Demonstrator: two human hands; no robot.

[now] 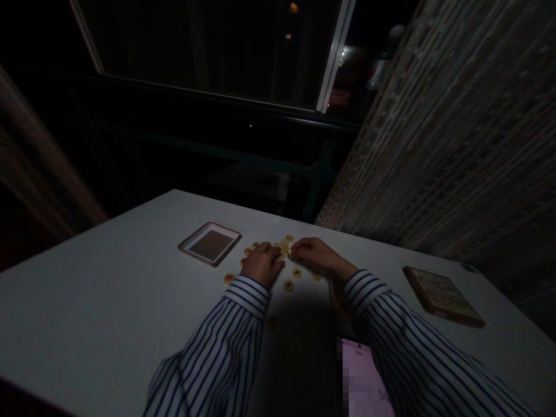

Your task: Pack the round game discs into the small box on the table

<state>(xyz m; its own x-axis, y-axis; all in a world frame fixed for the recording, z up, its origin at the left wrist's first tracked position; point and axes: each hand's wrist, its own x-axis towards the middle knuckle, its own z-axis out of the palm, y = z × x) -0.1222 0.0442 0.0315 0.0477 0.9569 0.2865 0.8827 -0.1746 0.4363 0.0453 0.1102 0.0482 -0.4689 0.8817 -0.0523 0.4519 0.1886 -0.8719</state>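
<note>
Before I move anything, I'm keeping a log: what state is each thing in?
Round pieces: scattered, some character side up.
Left hand: palm down, among the pieces.
Right hand: fingers bent, at the pieces.
Shallow tray: open side up.
Decorated flat box: picture side up.
Phone: screen lit, partly hidden.
Curtain: hanging.
Bottle: fill too dark to tell.

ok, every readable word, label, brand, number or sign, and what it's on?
"50", probably: lit pink phone screen, partly covered by the blue-and-white striped sleeve; its smaller text is unreadable.
Round yellow pieces: red or dark characters, too small to read.
Dark white-capped bottle: label blurred.
Nothing else legible.
</note>
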